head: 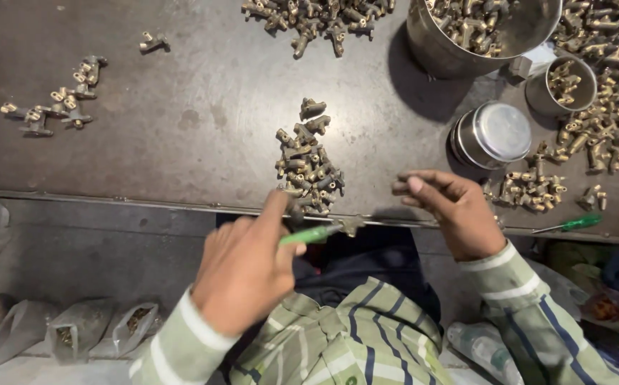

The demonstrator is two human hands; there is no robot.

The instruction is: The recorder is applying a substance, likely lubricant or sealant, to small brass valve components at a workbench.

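Note:
My left hand (245,267) grips a green-handled screwdriver (311,234) whose tip meets a small brass fitting (352,225) at the table's near edge. My right hand (446,208) hovers just right of it, fingers pinched on what looks like a thin metal pin, too small to make out. A heap of several brass fittings (309,171) lies on the dark metal table (195,135) directly beyond my hands.
A large steel pot (466,32) and a small steel cup (560,85) hold fittings at the back right, beside a lidded steel tin (493,134). More fittings lie scattered right, top and left. A second green screwdriver (569,224) rests at the right edge. Plastic bags (74,328) sit below.

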